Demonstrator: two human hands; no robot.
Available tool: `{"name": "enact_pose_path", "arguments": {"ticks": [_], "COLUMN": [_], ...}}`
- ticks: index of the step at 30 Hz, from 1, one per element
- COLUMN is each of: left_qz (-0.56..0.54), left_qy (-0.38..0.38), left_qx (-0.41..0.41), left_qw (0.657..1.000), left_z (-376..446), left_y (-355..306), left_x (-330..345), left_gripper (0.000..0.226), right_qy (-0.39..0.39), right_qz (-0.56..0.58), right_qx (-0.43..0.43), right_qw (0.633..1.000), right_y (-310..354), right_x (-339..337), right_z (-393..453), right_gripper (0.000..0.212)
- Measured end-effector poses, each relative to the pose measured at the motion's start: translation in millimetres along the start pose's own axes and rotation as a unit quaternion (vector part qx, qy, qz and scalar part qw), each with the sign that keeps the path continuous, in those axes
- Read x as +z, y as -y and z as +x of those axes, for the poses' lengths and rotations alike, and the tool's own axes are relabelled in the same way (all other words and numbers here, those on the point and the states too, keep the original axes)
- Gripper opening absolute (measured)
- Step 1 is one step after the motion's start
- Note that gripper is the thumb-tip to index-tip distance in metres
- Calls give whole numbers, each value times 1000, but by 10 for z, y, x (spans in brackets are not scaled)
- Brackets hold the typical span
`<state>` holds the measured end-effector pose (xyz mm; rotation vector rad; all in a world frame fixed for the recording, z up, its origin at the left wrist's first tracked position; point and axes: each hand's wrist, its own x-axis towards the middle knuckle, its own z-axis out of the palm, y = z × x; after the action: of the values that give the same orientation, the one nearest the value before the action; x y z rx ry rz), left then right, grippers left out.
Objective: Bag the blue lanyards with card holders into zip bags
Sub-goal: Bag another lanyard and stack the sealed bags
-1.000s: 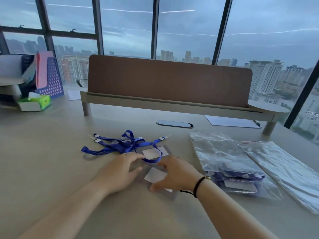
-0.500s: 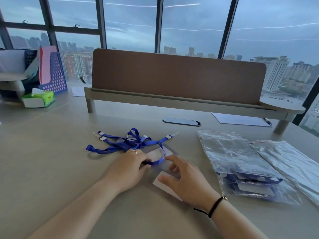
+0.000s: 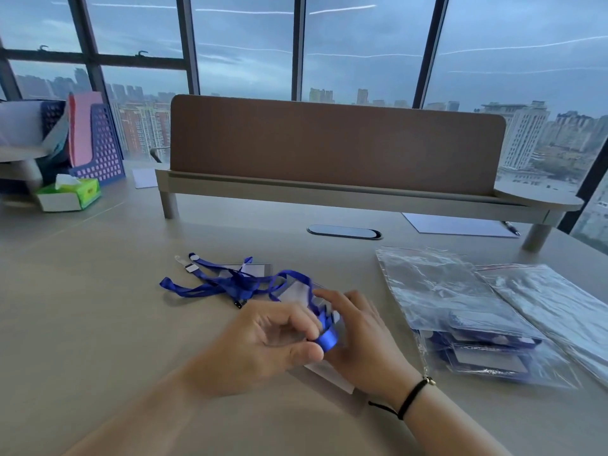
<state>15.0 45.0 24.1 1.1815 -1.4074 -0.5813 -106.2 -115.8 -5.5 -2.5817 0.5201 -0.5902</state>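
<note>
A tangle of blue lanyards (image 3: 217, 286) lies on the table in front of me, with a clear card holder (image 3: 260, 268) under its far side. My left hand (image 3: 263, 347) pinches a folded loop of one blue lanyard strap (image 3: 325, 339) between thumb and fingers. My right hand (image 3: 358, 340) rests against the same strap and lies on a card holder with a white card (image 3: 332, 376) beneath it. To the right, a stack of clear zip bags (image 3: 437, 284) lies flat, and a filled zip bag (image 3: 487, 360) holds lanyards and card holders.
A brown desk divider on a raised shelf (image 3: 335, 189) crosses the back of the table. A green tissue box (image 3: 70, 194) and a purple file rack (image 3: 98, 149) stand at the far left. A sheet of paper with a pen (image 3: 460, 225) lies under the shelf at right.
My left hand has turned and gathered a lanyard strap into a folded loop, lifting it over the card holder. My right hand has shifted in beside it. The lanyard pile has been pulled looser.
</note>
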Motion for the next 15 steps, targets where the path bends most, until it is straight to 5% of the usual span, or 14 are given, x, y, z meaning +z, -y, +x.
{"name": "enact_pose_path", "arguments": {"ticks": [4, 7, 10, 15], "left_qz": [-121, -177, -151, -105], "left_qy": [10, -130, -271, -411], "left_qx": [-38, -64, -46, -45], "left_qw": [992, 973, 950, 904], "left_z": [-9, 21, 78, 123], "left_y": [-64, -78, -53, 35], "left_x": [-98, -151, -231, -409], "left_gripper": [22, 41, 43, 11], "right_qy": [17, 26, -25, -23], "right_qz": [-87, -90, -44, 58], "right_qx": [21, 32, 50, 39], "right_qw": [996, 995, 997, 997], "right_y": [-74, -87, -63, 14], "right_x": [-14, -8, -46, -156], "right_z": [16, 31, 62, 56], "right_gripper": [47, 13, 28, 24]}}
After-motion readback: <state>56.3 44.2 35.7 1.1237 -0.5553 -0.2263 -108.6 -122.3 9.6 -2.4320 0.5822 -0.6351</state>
